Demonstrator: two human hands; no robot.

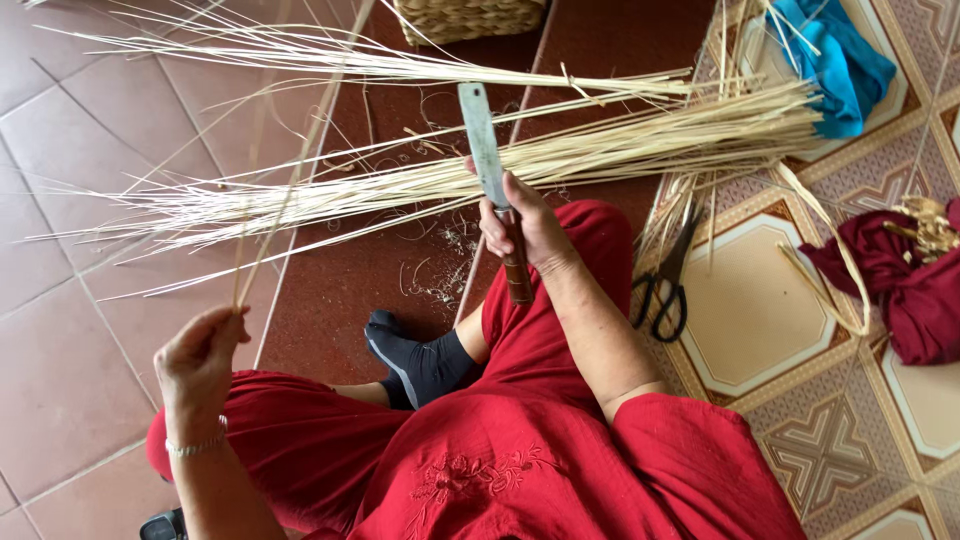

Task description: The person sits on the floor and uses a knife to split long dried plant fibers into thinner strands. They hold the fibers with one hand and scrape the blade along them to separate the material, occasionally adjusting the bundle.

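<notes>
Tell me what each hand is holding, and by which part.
The right hand holds a knife by its brown handle, blade pointing away. The left hand pinches a thin cane strip at its near end.

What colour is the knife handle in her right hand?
Dark reddish brown; the knife handle shows in the head view, below the right hand.

No packages, labels, signs or screens anywhere in view.
</notes>
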